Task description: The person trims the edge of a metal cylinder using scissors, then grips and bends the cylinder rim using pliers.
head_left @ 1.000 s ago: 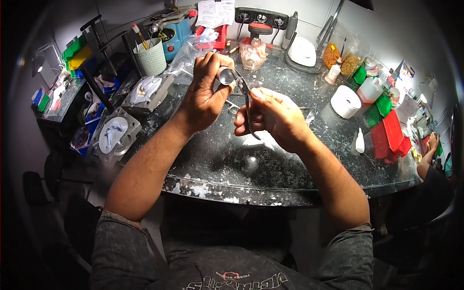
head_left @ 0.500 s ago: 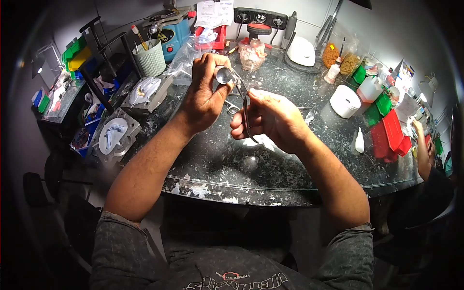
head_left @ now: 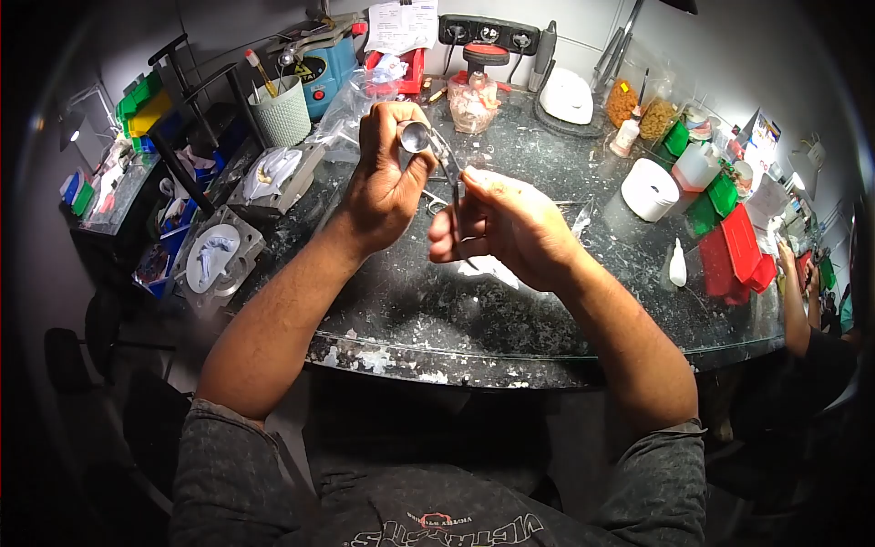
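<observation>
My left hand [head_left: 387, 178] is closed around a metal piece with a round, shiny, cup-like end [head_left: 415, 138]; most of it is hidden by the fingers. In my right hand [head_left: 515, 223] are metal pliers [head_left: 458, 196], held by their curved handles. The pliers' head meets the metal piece beside my left fingertips; exactly what the jaws grip is too small to tell. Both hands are raised over the dark, speckled bench [head_left: 410, 301]. Below the right fingers lies a crumpled white piece [head_left: 492, 270], and behind the pliers a scissor-like tool [head_left: 436, 202] partly shows.
At the back stand a ribbed cup [head_left: 281, 114] of tools, a blue machine [head_left: 333, 71] and a glass jar [head_left: 474, 105] with a red top. On the right are a white roll [head_left: 650, 190], a small white bottle [head_left: 677, 266] and red bins [head_left: 736, 246]. Another person's arm [head_left: 795, 305] is far right.
The round metal end and the pliers have shifted slightly left. My right fingers have moved a little left with the handles. At far right, the other person's hands have moved.
</observation>
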